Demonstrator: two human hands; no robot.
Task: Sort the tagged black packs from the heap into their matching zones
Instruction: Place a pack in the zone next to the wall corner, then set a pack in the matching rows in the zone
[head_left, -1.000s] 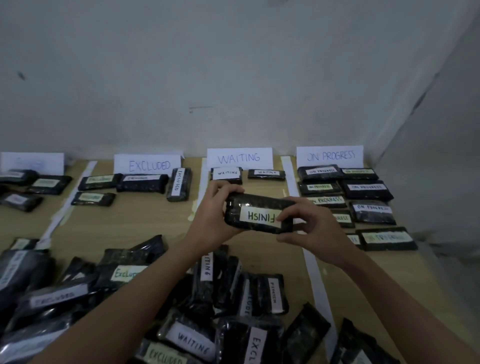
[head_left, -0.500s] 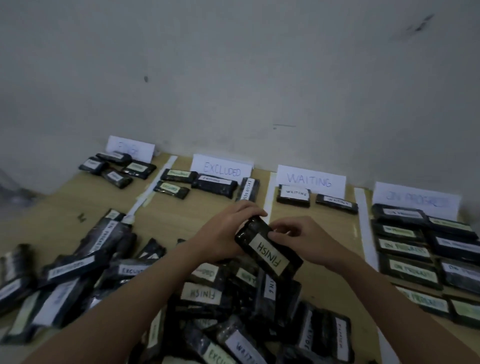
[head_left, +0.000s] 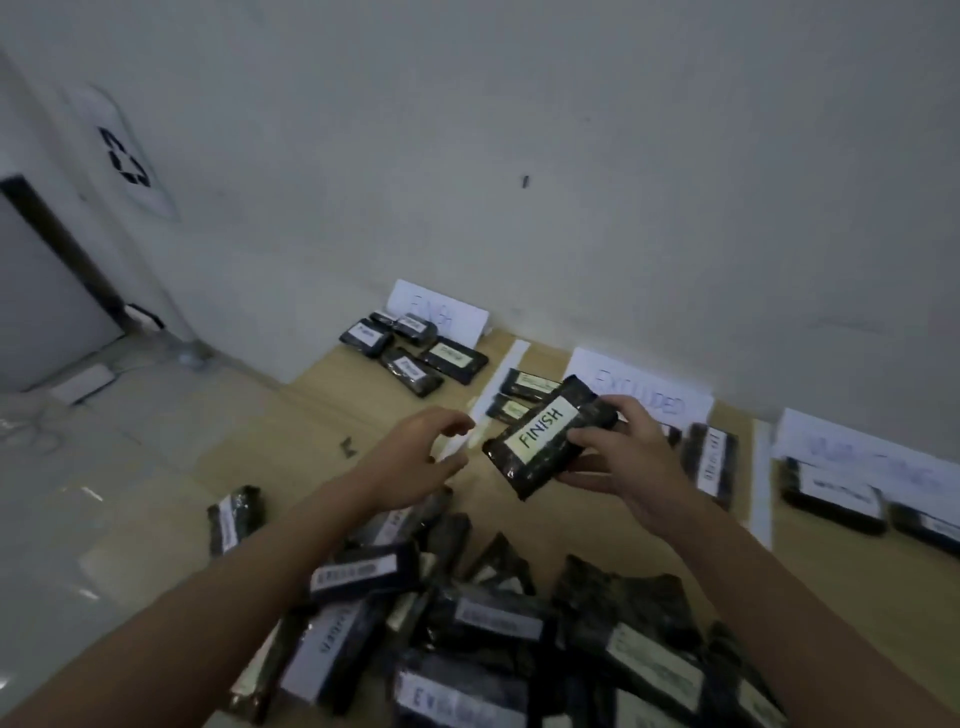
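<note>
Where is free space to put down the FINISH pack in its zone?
Bare board lies in front of the four packs by the FINISH sign, left of the white strip. The heap is crowded. The right hand holds the FINISH pack.

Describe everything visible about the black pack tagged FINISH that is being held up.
The FINISH pack is a flat, oblong black pack in glossy, crinkled wrap, with a pale rectangular tag along its face, hand-lettered FINISH in dark capitals. It is held in the air, tilted diagonally, tag facing the camera, above the wooden surface in front of the EXCLUDED sign. Only the right hand holds it, fingers curled round its right edge, thumb beneath. The left hand is close by, apart from it.
</note>
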